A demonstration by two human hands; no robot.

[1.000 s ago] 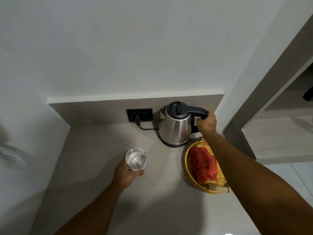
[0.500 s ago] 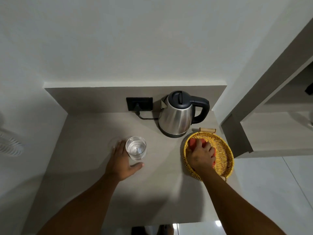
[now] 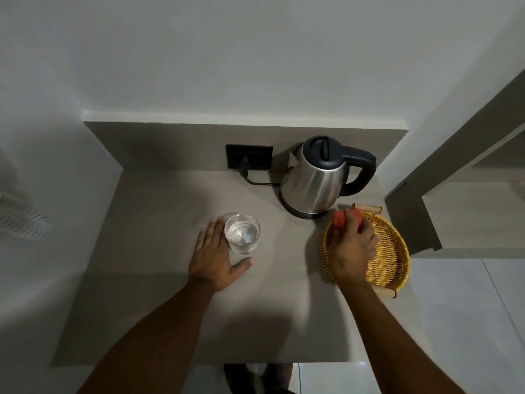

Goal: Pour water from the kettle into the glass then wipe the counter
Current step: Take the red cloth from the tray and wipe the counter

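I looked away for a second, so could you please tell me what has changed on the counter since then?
The right hand let go of the kettle handle, moved down to the wicker basket and took hold of the red cloth, now lifted from it. The left hand loosened beside the glass. Kettle, glass and basket stayed put.

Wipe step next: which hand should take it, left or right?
Right. The right hand already grips the red cloth over the basket; the left hand lies open beside the glass.
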